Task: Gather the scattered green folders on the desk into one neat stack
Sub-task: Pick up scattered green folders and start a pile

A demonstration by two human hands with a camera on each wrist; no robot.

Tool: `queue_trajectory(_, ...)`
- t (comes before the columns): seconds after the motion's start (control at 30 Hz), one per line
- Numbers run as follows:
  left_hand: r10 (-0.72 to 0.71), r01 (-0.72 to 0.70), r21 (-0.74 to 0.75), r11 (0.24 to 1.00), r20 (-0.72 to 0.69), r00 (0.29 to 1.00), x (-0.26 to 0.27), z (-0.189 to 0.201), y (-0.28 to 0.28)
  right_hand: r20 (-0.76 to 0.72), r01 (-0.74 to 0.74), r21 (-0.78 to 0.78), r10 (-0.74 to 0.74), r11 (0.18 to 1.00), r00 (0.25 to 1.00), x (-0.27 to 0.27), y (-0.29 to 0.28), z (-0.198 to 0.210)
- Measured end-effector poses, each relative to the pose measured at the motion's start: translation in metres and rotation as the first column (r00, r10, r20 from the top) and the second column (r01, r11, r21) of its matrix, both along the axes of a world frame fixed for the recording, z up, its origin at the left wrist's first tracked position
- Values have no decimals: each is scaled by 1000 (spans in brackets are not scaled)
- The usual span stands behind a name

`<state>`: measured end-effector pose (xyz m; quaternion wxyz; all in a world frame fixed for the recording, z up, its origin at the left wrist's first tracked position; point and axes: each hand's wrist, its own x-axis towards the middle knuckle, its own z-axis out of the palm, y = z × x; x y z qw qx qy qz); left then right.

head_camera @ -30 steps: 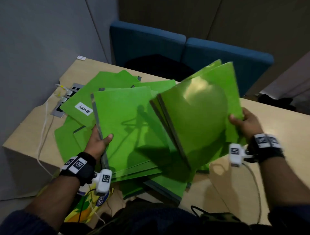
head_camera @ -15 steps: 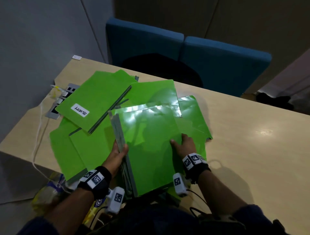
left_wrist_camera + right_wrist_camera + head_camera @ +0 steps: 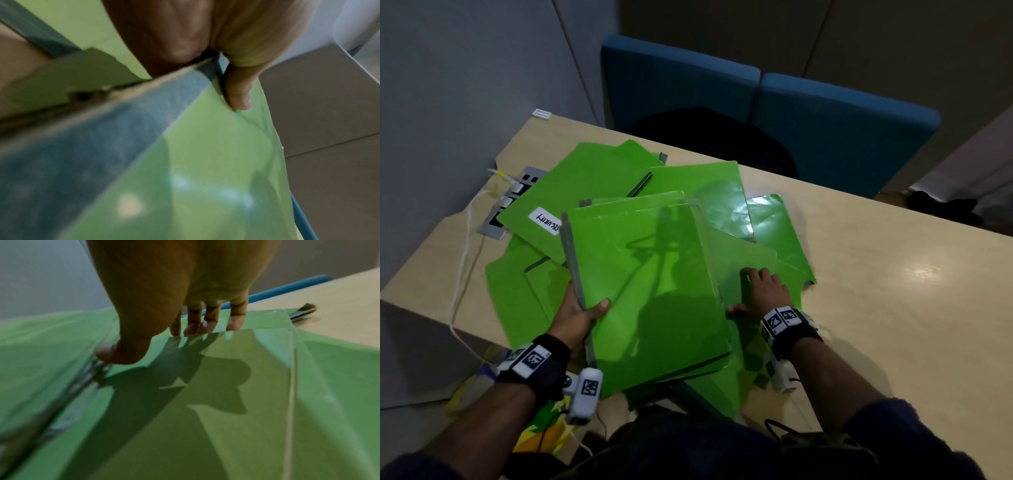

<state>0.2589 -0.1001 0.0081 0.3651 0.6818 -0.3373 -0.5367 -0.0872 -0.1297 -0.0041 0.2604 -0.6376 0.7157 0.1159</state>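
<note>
On the table point(image 3: 893, 308), green folders point(image 3: 619, 185) sprawl overlapped; the count is unclear. Left hand point(image 3: 578, 315) clamps the top bundle point(image 3: 654, 291) by its spine; right hand point(image 3: 763, 291) lies flat, fingers spread, on a lower folder point(image 3: 784, 233). Two blue chairs point(image 3: 839, 137) stand behind, a power strip point(image 3: 513, 195) with cable at left.

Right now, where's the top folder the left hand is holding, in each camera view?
Head: top folder lies centre, left hand gripping its grey spine.
Left wrist: it fills the lower middle, thumb on its cover.
Right wrist: its edge runs along the left side, beside the thumb.
Shared landmark: the grey spine.
</note>
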Motion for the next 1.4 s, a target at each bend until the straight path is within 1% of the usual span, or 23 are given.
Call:
queue_trajectory(0.07,-3,3,-9,1000,41,999,12,1,-2,87,48,39,-51,998,995,-3,1,1)
queue_trajectory(0.17,18,-17,-20,1000,43,999,22,2,-4,254,119,117,-145,986,956,-14,0,7)
queue_trajectory(0.23,41,-40,-20,999,26,999,23,4,-6,277,169,81,-185,982,943,-29,-4,16)
queue_trajectory(0.3,58,-58,-22,998,15,998,24,6,-8,200,171,-2,-167,985,965,-44,-16,29)
queue_trajectory(0.37,73,-73,-19,997,3,997,25,4,-10,95,113,-53,-108,992,990,-53,-34,38)
queue_trajectory(0.43,83,-83,-19,996,-12,996,26,2,-11,37,34,-67,-31,997,999,-50,-54,42)
queue_trajectory(0.5,92,-93,-23,995,-16,996,25,2,-10,33,-10,-46,11,999,999,-37,-66,39)
queue_trajectory(0.57,90,-90,-26,996,-3,996,25,2,-8,47,-3,-4,3,1000,999,-25,-70,30)
queue_trajectory(0.63,75,-74,-32,997,21,997,28,2,-5,-10,-12,15,13,1000,1000,-20,-66,21)
queue_trajectory(0.7,62,-61,-40,997,37,997,31,1,-1,-134,-83,-23,79,996,988,-20,-59,16)
queue_trajectory(0.73,58,-57,-38,998,42,997,31,1,1,-160,-103,-49,94,993,983,-22,-56,15)
queue_trajectory(0.77,53,-52,-40,998,43,998,31,-1,3,-152,-99,-74,87,992,985,-25,-53,14)
queue_trajectory(0.8,54,-53,-31,998,47,997,31,-2,5,-117,-77,-84,67,993,991,-28,-49,15)
queue_trajectory(0.83,51,-50,-27,998,50,997,29,-3,6,-52,-29,-84,24,996,998,-32,-45,15)
queue_trajectory(0.9,54,-54,-6,999,59,997,25,-6,6,81,100,-20,-98,995,992,-41,-34,17)
queue_trajectory(1.0,43,-44,2,999,45,998,14,-8,4,137,217,61,-224,974,965,-55,-14,17)
queue_trajectory(1.13,7,-7,-17,1000,-30,1000,-3,-7,-2,228,353,71,-360,933,905,-95,7,24)
queue_trajectory(1.2,-9,8,-11,1000,-54,999,-11,-4,-6,230,456,54,-455,888,860,-126,17,28)
queue_trajectory(1.27,-24,24,-8,1000,-63,998,-17,-4,-10,241,577,60,-573,815,783,-157,29,31)
queue_trajectory(1.33,-32,32,-3,999,-69,997,-22,-5,-13,257,673,111,-675,732,692,-183,45,29)
queue_trajectory(1.4,-34,35,8,999,-67,997,-28,-5,-15,264,714,171,-729,679,631,-198,61,22)
